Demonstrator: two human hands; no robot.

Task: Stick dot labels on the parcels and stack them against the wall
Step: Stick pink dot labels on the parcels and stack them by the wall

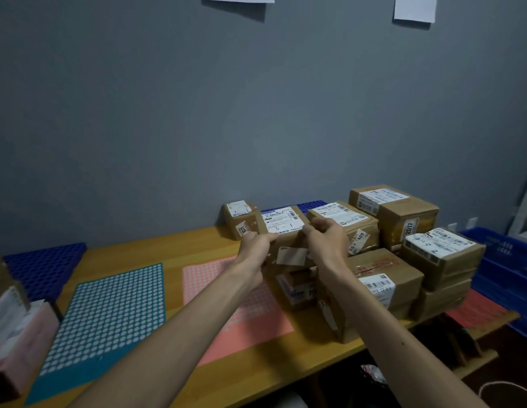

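Observation:
Both hands hold one brown cardboard parcel (285, 231) with a white shipping label, raised above the table among the other parcels. My left hand (254, 245) grips its left side and my right hand (327, 237) grips its right top edge. A small parcel (238, 220) stands against the grey wall just left of it. Several more parcels (397, 213) are piled to the right. A teal dot-label sheet (109, 316) and a pink dot-label sheet (241, 319) lie flat on the wooden table (156, 248).
A blue perforated tray (44, 266) sits at the back left, with a pink box (24, 334) of parcels in front of it. A blue crate (509, 260) stands at the far right. White papers (415, 7) hang on the wall.

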